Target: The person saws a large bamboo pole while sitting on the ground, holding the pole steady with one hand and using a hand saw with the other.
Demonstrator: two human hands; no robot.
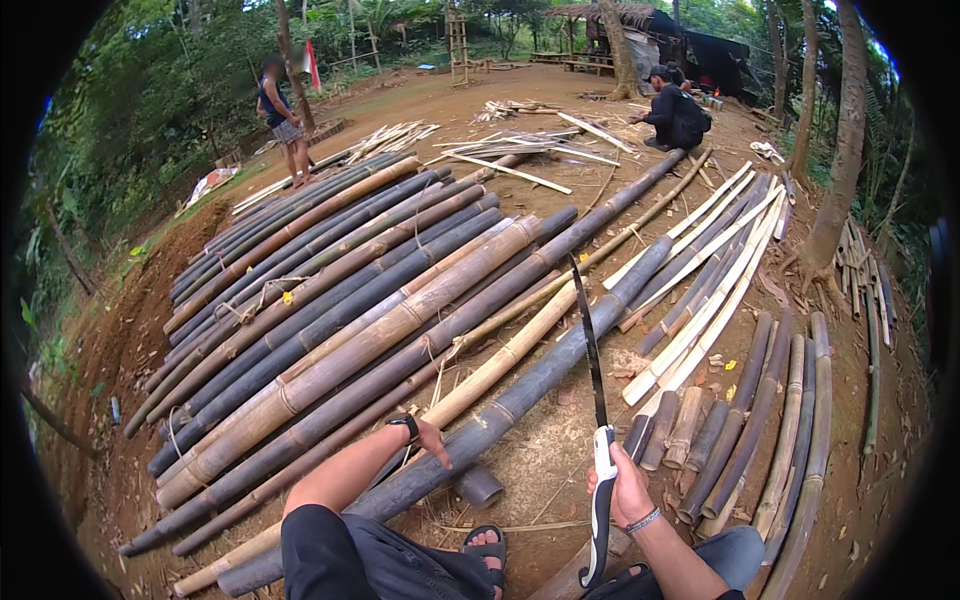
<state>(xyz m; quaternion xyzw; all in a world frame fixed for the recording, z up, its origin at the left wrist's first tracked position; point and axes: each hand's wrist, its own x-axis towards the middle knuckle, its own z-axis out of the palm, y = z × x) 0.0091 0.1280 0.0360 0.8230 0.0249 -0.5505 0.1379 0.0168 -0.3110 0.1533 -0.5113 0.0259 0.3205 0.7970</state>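
A thick dark bamboo pole (545, 372) runs slantwise from my legs toward the upper right. My left hand (430, 442), with a black watch at the wrist, is closed on the upper side of this pole. In my right hand (628, 487) is a pruning saw (602, 490) with a white and black handle, its long dark blade pointing up and away. The blade passes in front of the dark pole in the picture; I cannot tell whether it touches it. A paler bamboo pole (500, 360) lies just left of the dark one, and a short dark bamboo piece (478, 487) lies beneath.
A large stack of bamboo poles (330, 300) fills the left. Split pale strips (700, 330) and short cut lengths (685, 428) lie at the right, near tree trunks (840, 150). One person (282, 115) stands far left; another (678, 110) crouches at the far end of a long pole.
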